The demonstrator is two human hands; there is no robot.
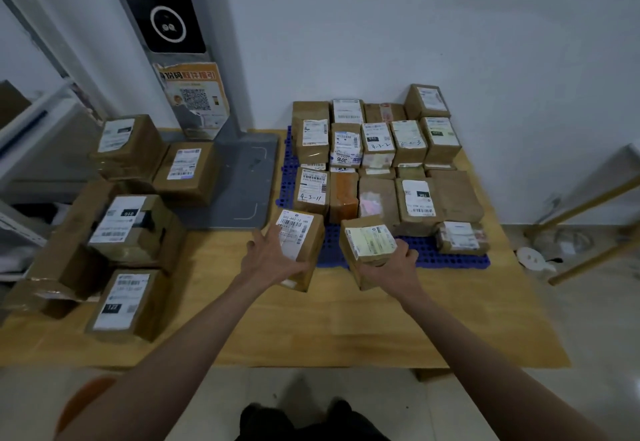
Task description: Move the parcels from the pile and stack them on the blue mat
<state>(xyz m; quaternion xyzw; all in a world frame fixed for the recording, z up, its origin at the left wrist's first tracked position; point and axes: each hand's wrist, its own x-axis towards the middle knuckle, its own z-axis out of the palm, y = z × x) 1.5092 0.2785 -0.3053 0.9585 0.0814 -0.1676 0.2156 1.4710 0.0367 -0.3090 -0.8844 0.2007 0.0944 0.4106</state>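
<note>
Two brown cardboard parcels are in hand, one in each. The left hand [273, 257] grips the near side of a parcel with a barcode label [300, 250], fingers spread along its edge. The right hand [391, 267] curls under and around a parcel with a pale yellow label [369, 250]. Both parcels are at the near edge of the blue mat [450, 258]; whether they touch it or are held just above cannot be told.

Directly beyond the hands, the mat is largely covered: rows of stacked parcels [377, 150] reach back to the wall, some two layers high. One small parcel [462, 238] sits alone just right of the right hand, with bare mat in front of it.

Well to the left of the left hand, the remaining pile [131, 219] holds roughly half a dozen larger boxes on the wooden table [311, 330]. Between pile and mat stands a grey scanner base [239, 177].

Judging from this, most of the job looks done, with those left-hand boxes yet to move.
</note>
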